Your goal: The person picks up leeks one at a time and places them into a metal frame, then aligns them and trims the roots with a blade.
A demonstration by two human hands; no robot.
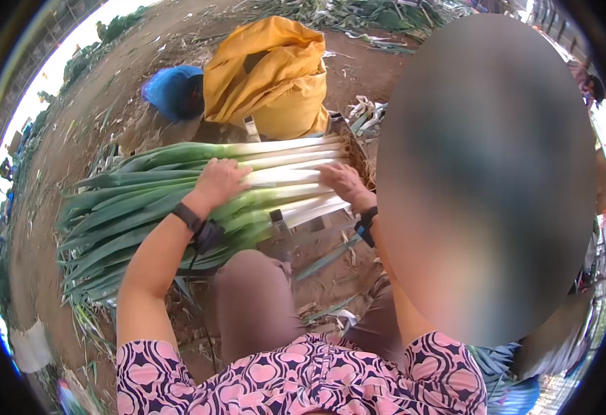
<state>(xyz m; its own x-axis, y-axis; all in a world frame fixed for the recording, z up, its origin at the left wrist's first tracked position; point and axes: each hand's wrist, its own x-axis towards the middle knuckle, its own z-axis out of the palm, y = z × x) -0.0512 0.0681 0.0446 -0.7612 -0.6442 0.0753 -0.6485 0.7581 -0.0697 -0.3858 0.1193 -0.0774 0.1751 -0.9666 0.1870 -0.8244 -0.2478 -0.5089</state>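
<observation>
A broad row of leeks [282,160] lies side by side in front of me, green leaves to the left, white stems and brown roots to the right. My left hand [220,181] rests on the leeks where green turns to white, its fingers pointing right and slightly bent. On the white stems near the roots lies my right hand [343,182], fingers apart and pointing left. Neither hand is wrapped round a stem. Parts of a metal frame [276,217] show at the near and far edges of the row.
Beyond the leeks stands a yellow-orange sack [275,83], with a blue bag [175,93] to its left. Cut leaves [386,17] litter the brown soil at the back. My knee [254,290] is close to the row's near side. A large blurred oval hides the right side.
</observation>
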